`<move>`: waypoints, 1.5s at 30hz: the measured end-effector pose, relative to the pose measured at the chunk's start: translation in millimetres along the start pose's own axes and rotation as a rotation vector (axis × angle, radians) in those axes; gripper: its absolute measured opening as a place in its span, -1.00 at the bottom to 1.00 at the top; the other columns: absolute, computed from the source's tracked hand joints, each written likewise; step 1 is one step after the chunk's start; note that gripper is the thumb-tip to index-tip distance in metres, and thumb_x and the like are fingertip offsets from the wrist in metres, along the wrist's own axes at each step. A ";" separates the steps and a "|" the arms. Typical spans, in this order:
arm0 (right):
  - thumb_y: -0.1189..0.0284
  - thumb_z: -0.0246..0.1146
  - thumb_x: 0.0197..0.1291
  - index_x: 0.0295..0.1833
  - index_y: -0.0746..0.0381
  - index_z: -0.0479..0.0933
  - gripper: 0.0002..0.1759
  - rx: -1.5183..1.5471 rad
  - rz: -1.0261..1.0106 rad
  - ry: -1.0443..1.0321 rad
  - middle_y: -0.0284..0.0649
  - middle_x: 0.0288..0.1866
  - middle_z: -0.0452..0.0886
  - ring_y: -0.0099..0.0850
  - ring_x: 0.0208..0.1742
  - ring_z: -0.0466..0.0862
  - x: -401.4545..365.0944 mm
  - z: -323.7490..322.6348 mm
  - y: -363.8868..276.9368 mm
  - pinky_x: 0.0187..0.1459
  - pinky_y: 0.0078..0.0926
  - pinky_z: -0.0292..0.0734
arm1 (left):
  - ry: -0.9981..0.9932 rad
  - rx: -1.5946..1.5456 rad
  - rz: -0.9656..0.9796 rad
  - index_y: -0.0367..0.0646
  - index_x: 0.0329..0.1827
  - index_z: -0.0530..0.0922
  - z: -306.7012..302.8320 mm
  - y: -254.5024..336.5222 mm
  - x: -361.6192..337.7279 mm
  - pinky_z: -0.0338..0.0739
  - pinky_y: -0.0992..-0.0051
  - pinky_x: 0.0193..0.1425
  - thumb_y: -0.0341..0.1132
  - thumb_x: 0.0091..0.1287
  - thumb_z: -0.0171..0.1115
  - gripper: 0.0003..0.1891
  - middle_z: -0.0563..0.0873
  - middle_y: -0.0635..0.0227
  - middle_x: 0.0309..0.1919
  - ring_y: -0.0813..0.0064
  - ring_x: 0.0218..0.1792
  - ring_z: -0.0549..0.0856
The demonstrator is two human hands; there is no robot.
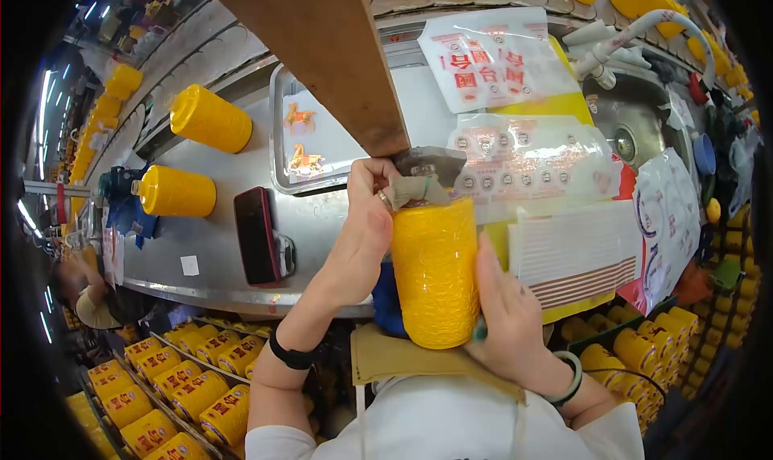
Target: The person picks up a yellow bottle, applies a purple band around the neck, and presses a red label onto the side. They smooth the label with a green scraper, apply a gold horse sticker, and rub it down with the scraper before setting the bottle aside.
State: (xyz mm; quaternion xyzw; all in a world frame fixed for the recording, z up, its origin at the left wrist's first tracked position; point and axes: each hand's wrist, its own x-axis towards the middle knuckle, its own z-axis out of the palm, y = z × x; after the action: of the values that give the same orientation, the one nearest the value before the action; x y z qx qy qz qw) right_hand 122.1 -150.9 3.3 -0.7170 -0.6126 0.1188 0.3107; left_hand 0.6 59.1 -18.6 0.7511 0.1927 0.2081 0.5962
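Upright in front of my chest is a glossy yellow bottle (pixel 435 275) with an embossed surface. My left hand (pixel 366 222) is at its top left, fingers curled around a crumpled grey-beige cloth (pixel 415 190) against the top of the bottle; the neck is hidden. Low on the bottle's right side, my right hand (pixel 515 319) presses its palm and fingers to the wall, gripping it. Something dark green shows near the right fingers, too small to name. Just beyond the cloth, a dark grey piece (pixel 435 164) lies at the foot of a brown post.
The brown post (pixel 322 57) rises ahead. Printed transfer sheets (pixel 531 158) and a metal tray (pixel 282 166) lie on the steel table. Two yellow bottles (pixel 211 119) and a phone (pixel 254 235) are left. A sink (pixel 628 122) is right; crates of yellow bottles (pixel 197 391) stand below.
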 end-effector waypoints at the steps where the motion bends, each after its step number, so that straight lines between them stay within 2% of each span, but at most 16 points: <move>1: 0.68 0.29 -0.11 0.42 0.61 0.46 -0.18 0.034 0.087 0.045 0.35 0.45 0.53 -0.25 -0.36 0.57 -0.6 6.0 3.3 -0.25 -0.38 0.57 | -0.013 0.026 0.009 -0.40 0.27 0.55 -1.3 0.9 -0.2 0.12 0.25 0.55 0.38 0.62 -0.43 -0.08 0.26 0.14 0.14 0.20 0.23 0.29; 2: 0.68 0.29 -0.11 0.42 0.61 0.46 -0.18 0.032 0.085 0.047 0.35 0.45 0.53 -0.25 -0.36 0.57 -1.4 5.7 2.2 -0.25 -0.38 0.57 | -0.012 0.026 0.013 -0.40 0.27 0.55 -3.7 2.0 -0.3 0.12 0.25 0.55 0.38 0.62 -0.43 -0.08 0.26 0.14 0.14 0.20 0.23 0.29; 4: 0.66 0.29 -0.10 0.42 0.53 0.50 -0.20 -0.028 0.024 0.070 0.28 0.47 0.54 -0.29 -0.36 0.56 -4.6 5.5 -0.5 -0.26 -0.40 0.55 | -0.092 0.031 -0.065 -0.41 0.49 0.14 -7.9 3.3 -1.7 0.04 0.31 0.65 0.56 0.54 -0.42 0.04 0.38 0.21 0.32 0.39 0.46 0.35; 7: 0.69 0.27 -0.10 0.43 0.48 0.52 -0.19 -0.072 -0.133 -0.021 0.27 0.46 0.56 -0.28 -0.37 0.55 -1.2 -14.4 -12.0 -0.26 -0.40 0.55 | -0.067 0.119 -0.099 -0.37 0.46 0.21 -6.3 3.7 -1.7 0.09 0.29 0.64 0.54 0.55 -0.41 0.00 0.40 0.21 0.33 0.38 0.42 0.39; 11: 0.60 0.37 -0.07 0.50 0.50 0.43 -0.12 0.042 -0.070 -0.013 0.30 0.53 0.47 -0.20 -0.27 0.62 -5.3 -9.2 -0.8 -0.17 -0.31 0.61 | -0.040 0.189 -0.059 -0.26 0.42 0.28 0.1 13.2 1.5 0.11 0.29 0.62 0.56 0.53 -0.43 -0.04 0.45 0.28 0.28 0.44 0.37 0.43; 13: 0.57 0.41 -0.06 0.54 0.51 0.37 -0.07 0.067 -0.019 0.039 0.29 0.54 0.45 -0.13 -0.19 0.65 -8.8 -4.2 3.1 -0.11 -0.26 0.63 | 0.107 -0.277 -0.082 -0.32 0.32 0.31 1.2 10.8 -1.1 0.27 0.36 0.50 0.29 0.69 -0.35 -0.28 0.52 0.19 0.14 0.42 0.26 0.48; 15: 0.51 0.52 -0.05 0.61 0.57 0.20 0.08 0.082 0.030 0.025 0.30 0.53 0.45 0.04 0.01 0.69 -10.7 -0.4 9.6 0.02 -0.17 0.66 | 0.080 -0.280 -0.064 -0.28 0.31 0.28 0.3 9.2 -3.1 0.28 0.37 0.50 0.29 0.69 -0.36 -0.29 0.55 0.22 0.15 0.46 0.26 0.51; 22: 0.55 0.43 -0.07 0.53 0.61 0.31 -0.03 0.073 0.030 -0.008 0.29 0.49 0.50 -0.09 -0.15 0.65 -8.5 2.9 6.0 -0.08 -0.25 0.63 | 0.018 -0.105 -0.064 -0.30 0.39 0.22 -3.5 3.0 -2.4 0.27 0.40 0.49 0.28 0.69 -0.31 -0.29 0.48 0.21 0.24 0.48 0.30 0.49; 25: 0.61 0.25 0.04 0.46 0.54 0.45 -0.24 -0.050 -0.209 -0.014 0.33 0.50 0.48 -0.26 -0.31 0.58 -8.2 -14.6 -6.3 -0.21 -0.43 0.55 | -0.011 -0.155 -0.109 -0.26 0.39 0.25 -0.3 8.7 -2.8 0.15 0.36 0.55 0.30 0.68 -0.32 -0.28 0.42 0.28 0.25 0.48 0.35 0.41; 26: 0.61 0.25 0.04 0.46 0.54 0.45 -0.24 -0.050 -0.205 -0.011 0.33 0.50 0.48 -0.26 -0.31 0.58 -7.6 -6.1 -3.2 -0.21 -0.43 0.55 | -0.016 -0.224 -0.140 -0.21 0.38 0.29 0.4 10.3 -3.2 0.03 0.33 0.62 0.32 0.68 -0.35 -0.28 0.37 0.35 0.25 0.48 0.39 0.34; 28: 0.61 0.25 0.05 0.44 0.42 0.53 -0.28 -0.099 0.011 0.104 0.31 0.49 0.50 -0.31 -0.37 0.54 -6.6 16.2 8.3 -0.28 -0.48 0.54 | 0.001 -0.191 -0.121 -0.22 0.37 0.29 0.9 6.3 -3.5 0.04 0.33 0.62 0.31 0.68 -0.34 -0.30 0.38 0.35 0.24 0.49 0.38 0.34; 29: 0.61 0.25 0.06 0.44 0.42 0.53 -0.28 0.083 0.051 0.059 0.33 0.50 0.49 -0.32 -0.37 0.54 -5.6 14.9 9.8 -0.28 -0.46 0.54 | 0.023 -0.158 -0.106 -0.22 0.36 0.28 0.8 4.4 -3.7 0.04 0.33 0.62 0.30 0.67 -0.32 -0.31 0.38 0.35 0.23 0.50 0.38 0.34; 36: 0.61 0.27 0.07 0.49 0.58 0.40 -0.22 -0.044 -0.168 -0.049 0.35 0.52 0.45 -0.22 -0.30 0.59 -6.2 -3.3 -6.4 -0.17 -0.33 0.60 | -0.021 -0.101 -0.067 -0.24 0.38 0.26 -5.0 -4.6 -3.7 0.02 0.36 0.62 0.26 0.69 -0.36 -0.32 0.37 0.34 0.22 0.49 0.38 0.34; 38: 0.59 0.27 0.08 0.45 0.51 0.49 -0.28 -0.064 0.020 0.113 0.36 0.49 0.49 -0.29 -0.35 0.56 -10.8 20.4 8.6 -0.24 -0.38 0.58 | -0.068 0.080 -0.034 -0.26 0.38 0.26 -7.0 3.5 -2.1 0.08 0.35 0.61 0.23 0.70 -0.35 -0.34 0.39 0.33 0.21 0.48 0.37 0.37; 40: 0.58 0.27 0.07 0.42 0.51 0.52 -0.30 0.076 0.048 0.084 0.40 0.48 0.48 -0.31 -0.35 0.56 -5.8 10.6 5.7 -0.26 -0.38 0.57 | -0.064 0.082 -0.030 -0.27 0.38 0.26 -6.8 5.7 -0.3 0.12 0.33 0.60 0.23 0.71 -0.35 -0.34 0.39 0.33 0.21 0.47 0.36 0.39; 45: 0.58 0.29 0.03 0.44 0.61 0.44 -0.23 -0.103 -0.167 -0.046 0.39 0.49 0.47 -0.22 -0.29 0.60 -4.7 -11.5 -14.2 -0.19 -0.31 0.59 | -0.074 0.130 -0.026 -0.30 0.37 0.27 -4.7 6.5 0.9 0.21 0.30 0.57 0.23 0.71 -0.38 -0.32 0.39 0.29 0.23 0.43 0.36 0.42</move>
State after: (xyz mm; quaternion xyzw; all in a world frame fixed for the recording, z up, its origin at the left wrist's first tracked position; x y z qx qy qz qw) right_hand 116.0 -158.0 19.6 -0.6754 -0.6826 0.0771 0.2682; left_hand -1.0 62.0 -11.2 0.7928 0.1935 0.1594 0.5556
